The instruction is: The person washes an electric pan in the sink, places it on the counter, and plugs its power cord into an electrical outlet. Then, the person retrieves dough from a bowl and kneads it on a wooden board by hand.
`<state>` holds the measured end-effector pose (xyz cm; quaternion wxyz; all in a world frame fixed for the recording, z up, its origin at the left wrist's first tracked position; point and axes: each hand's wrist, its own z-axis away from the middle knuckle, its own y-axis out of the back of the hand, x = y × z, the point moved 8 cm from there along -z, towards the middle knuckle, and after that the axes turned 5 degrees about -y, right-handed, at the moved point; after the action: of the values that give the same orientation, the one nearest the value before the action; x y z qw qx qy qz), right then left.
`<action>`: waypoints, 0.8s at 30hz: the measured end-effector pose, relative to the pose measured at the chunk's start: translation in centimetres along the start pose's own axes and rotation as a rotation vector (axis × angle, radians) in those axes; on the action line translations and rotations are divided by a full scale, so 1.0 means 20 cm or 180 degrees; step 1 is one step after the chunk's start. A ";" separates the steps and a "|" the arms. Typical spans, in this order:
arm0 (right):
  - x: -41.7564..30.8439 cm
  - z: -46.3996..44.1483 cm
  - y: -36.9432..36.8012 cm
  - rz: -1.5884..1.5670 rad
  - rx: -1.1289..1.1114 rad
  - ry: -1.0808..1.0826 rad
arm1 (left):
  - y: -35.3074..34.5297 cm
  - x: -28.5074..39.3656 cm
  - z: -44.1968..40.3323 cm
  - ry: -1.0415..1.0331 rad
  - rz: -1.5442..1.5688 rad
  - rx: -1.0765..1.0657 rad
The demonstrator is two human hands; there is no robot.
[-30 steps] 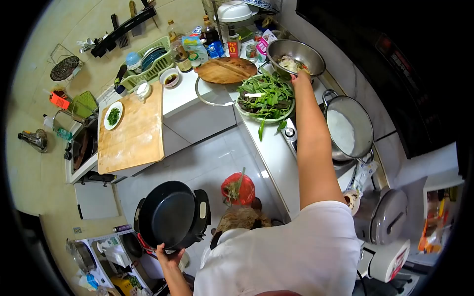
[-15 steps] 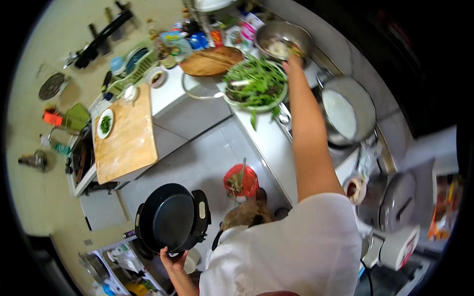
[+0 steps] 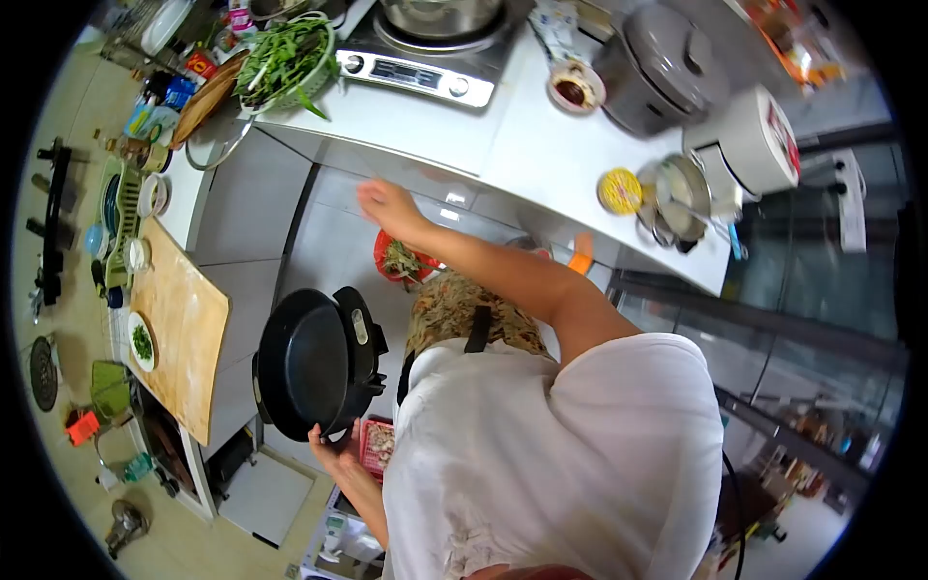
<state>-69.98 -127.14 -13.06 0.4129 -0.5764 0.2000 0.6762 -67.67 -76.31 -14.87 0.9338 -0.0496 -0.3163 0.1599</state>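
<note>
My left hand [image 3: 338,451] grips the lower rim of a deep black pan [image 3: 305,362] with side handles, held tilted so its bare inside shows. My right hand [image 3: 389,205] hangs in the air between me and the counter, slightly blurred, fingers loosely bent and apart, nothing visible in it. Below that hand, on the floor, is a red bag-lined bin [image 3: 384,259] with plant scraps in it. Ahead on the counter sits an induction cooker [image 3: 416,75] with a metal pot [image 3: 440,17] on top.
A basket of leafy greens [image 3: 285,63] stands left of the cooker. To its right are a small bowl with dark sauce [image 3: 576,87], a grey lidded cooker [image 3: 657,72] and a steel pot [image 3: 677,198]. At left, a wooden board [image 3: 184,329] bears a plate of chopped greens [image 3: 142,341].
My right hand has drawn back from the metal bowl beside the greens. My view has turned to the right. The black pan stays in my left hand.
</note>
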 end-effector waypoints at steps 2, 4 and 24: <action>0.26 0.28 0.25 -0.0331 0.0209 -0.0695 | 0.00 0.04 0.02 -0.0011 -0.0278 -0.0044; 0.46 0.51 0.57 -0.0613 0.0698 -0.1102 | 0.04 0.05 0.00 0.0041 -0.0434 -0.0080; -0.13 0.66 2.05 0.5244 0.2527 -0.1383 | 0.21 0.06 0.06 0.0222 -0.0502 -0.0271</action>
<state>-110.42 -141.89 -15.61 -0.0011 0.0686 0.6795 0.7305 -68.63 -72.01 -13.96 0.9510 -0.0696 -0.2930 0.0704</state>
